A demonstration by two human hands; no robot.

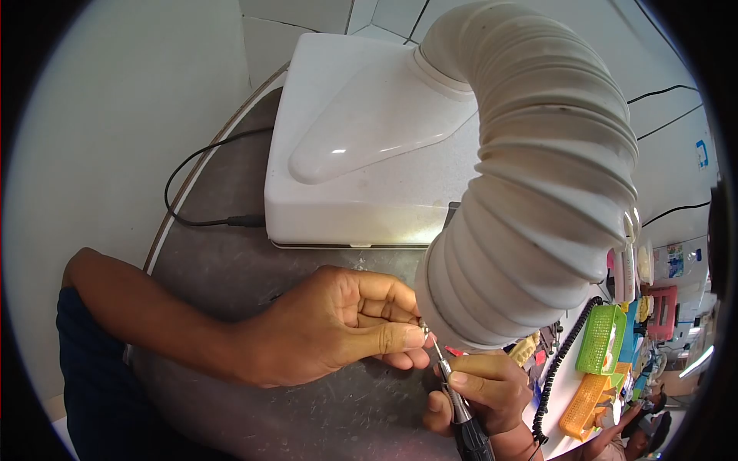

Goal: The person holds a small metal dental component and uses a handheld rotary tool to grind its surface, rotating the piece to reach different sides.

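My left hand (350, 330) pinches a tiny shiny metallic piece (423, 328) between thumb and fingers. Its exact kind is too small to tell, and the fingers cover part of it. From the right, my right hand (492, 383) grips a rotary handpiece (461, 407) with a silver front and black rear. The handpiece's thin bit (437, 346) points up at the metallic piece; whether they touch cannot be made out. Both hands are at the mouth of a wide white ribbed hose (553, 161), above a dark grey work surface (307, 419).
Behind my hands stands a white box-shaped unit (369, 200) that the hose joins, with a black cable (196, 169) at its left. To the right are a coiled black cord (555, 369), a green basket (601, 340) and an orange basket (584, 403). Another person (634, 438) is at lower right.
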